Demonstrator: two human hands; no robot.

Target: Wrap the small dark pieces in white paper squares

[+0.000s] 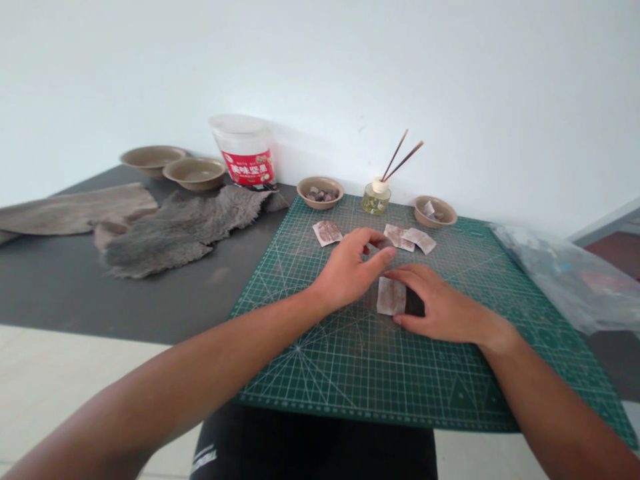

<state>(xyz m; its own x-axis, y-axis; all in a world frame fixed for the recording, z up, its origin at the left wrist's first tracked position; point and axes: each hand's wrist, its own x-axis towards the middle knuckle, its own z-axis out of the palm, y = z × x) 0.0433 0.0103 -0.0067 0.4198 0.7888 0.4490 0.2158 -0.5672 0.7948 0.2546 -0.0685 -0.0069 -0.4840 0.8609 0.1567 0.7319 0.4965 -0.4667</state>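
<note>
My right hand (pixel 440 303) is closed, thumb and fingers at opposite edges of a small square piece of brown-stained pale sheet (pixel 391 297) that looks like worn sandpaper. A dark patch shows between the sheet and my palm. Just up and left of it, my left hand (pixel 353 263) is curled, its thumb and index tips close together. Something greyish seems to be between them, too unclear to name. Farther back on the green cutting mat (pixel 325 367) lie similar stained squares: one at the left (pixel 327 233), and two overlapping ones (pixel 419 240) at the right.
At the mat's back edge stand a bowl of small stone-like bits (pixel 320 193), a reed diffuser (pixel 376 198) and another small bowl (pixel 435 211). Left are grey cloths (pixel 185 230), two bowls (pixel 195 173) and a plastic tub (pixel 245 153). A clear plastic bag (pixel 565 273) lies right.
</note>
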